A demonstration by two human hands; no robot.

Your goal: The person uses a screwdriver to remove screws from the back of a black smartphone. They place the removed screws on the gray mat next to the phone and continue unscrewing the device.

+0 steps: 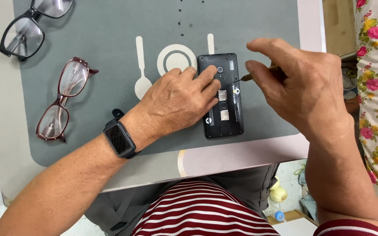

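Observation:
A black phone [228, 109] lies face down on the grey mat [110, 39] with its back cover off, showing card slots and a camera lens. My left hand [178, 102] rests flat on the phone's left side, fingers pressing near the lens; a dark watch sits on that wrist. My right hand [302, 87] hovers at the phone's right edge, pinching a thin screwdriver [252, 76] whose tip touches the phone's upper right side.
Red-framed glasses [62, 100] lie on the mat's left side and black-framed glasses [29, 28] at its top left corner. Several tiny dark screws [181, 26] sit near the mat's top. The table's front edge runs just below the phone. Floral fabric [377, 87] hangs at right.

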